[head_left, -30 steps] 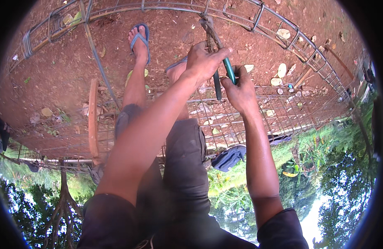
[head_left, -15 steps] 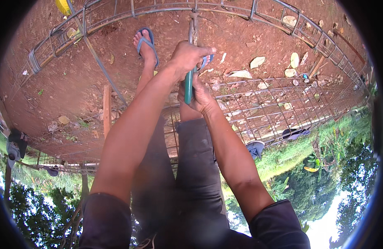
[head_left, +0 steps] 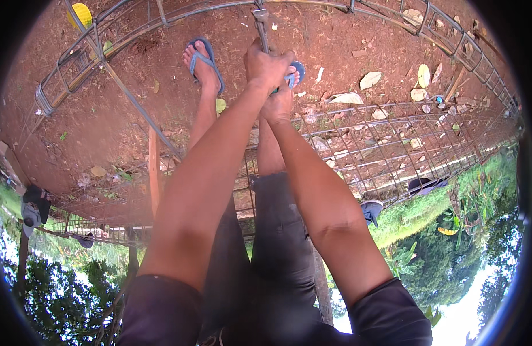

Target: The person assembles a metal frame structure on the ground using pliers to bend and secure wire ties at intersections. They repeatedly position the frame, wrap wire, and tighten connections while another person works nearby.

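I am bent far forward over red dirt ground (head_left: 104, 121), both arms stretched out ahead of me. My left hand (head_left: 267, 62) is closed tight around a metal tool (head_left: 261, 26) whose shaft rises just above my knuckles to a grey steel bar (head_left: 179, 14). My right hand (head_left: 279, 102) sits directly beneath and touching the left, also closed, though what it grips I cannot tell. A wire rebar cage (head_left: 393, 144) lies to my right. My feet wear blue flip-flops (head_left: 204, 60), the left just beside my hands
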Demonstrator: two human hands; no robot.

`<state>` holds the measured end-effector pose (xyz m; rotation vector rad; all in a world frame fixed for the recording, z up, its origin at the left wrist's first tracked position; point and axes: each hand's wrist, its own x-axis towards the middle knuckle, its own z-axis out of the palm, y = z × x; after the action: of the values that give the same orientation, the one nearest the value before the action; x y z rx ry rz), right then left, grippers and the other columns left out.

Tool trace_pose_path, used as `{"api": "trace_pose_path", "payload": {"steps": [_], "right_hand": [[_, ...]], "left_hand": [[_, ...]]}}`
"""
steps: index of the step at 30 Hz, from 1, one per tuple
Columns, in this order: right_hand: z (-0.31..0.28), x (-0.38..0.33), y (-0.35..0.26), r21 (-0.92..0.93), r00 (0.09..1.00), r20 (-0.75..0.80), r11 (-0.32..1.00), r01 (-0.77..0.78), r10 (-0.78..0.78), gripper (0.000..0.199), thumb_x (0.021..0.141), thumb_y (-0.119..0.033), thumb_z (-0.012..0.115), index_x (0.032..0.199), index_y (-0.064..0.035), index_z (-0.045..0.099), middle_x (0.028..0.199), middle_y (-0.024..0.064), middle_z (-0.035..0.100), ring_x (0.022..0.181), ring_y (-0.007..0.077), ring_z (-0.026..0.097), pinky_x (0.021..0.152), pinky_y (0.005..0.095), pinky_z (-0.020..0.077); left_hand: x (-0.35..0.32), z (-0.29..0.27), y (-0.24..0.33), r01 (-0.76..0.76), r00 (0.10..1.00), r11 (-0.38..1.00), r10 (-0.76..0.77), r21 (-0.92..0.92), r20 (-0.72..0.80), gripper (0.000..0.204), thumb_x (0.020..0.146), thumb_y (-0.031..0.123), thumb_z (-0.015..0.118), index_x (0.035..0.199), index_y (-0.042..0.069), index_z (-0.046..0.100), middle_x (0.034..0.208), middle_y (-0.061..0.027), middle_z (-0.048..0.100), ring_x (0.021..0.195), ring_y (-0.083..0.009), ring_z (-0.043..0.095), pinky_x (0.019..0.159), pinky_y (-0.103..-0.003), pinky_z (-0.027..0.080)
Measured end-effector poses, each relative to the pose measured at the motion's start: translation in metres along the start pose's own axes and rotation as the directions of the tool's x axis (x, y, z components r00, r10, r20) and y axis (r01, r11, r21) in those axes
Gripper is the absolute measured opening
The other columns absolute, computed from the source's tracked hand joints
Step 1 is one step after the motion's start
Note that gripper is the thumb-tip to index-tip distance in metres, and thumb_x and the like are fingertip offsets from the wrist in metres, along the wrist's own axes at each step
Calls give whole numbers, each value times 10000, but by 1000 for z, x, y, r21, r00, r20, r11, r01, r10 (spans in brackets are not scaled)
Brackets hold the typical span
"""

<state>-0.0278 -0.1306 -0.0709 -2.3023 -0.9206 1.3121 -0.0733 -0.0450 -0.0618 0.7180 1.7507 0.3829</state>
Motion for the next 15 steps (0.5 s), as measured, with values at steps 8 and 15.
{"api": "trace_pose_path", "payload": {"steps": [8, 15], "right_hand": [[-41, -49, -25, 402, 761, 633, 779, -480, 142, 400, 781, -242, 722, 1058, 9, 581, 846, 74, 629, 672, 213, 618, 586, 334, 503], [-137, -26, -62, 387, 368, 922, 362, -848, -122, 422, 776, -240, 740, 1054, 28, 571, 804, 125, 627, 665, 236, 634, 484, 322, 477]], "left_hand": [[-32, -60, 27, 306, 895, 936, -220, -175, 387, 452, 772, 382, 722, 967, -3, 590, 877, -128, 656, 786, -240, 634, 693, -410, 531], [-48, -39, 69, 714, 677, 336, -103, -615, 729, 219, 871, 266, 644, 902, 74, 544, 790, -61, 563, 701, -163, 557, 742, -378, 537]]}}
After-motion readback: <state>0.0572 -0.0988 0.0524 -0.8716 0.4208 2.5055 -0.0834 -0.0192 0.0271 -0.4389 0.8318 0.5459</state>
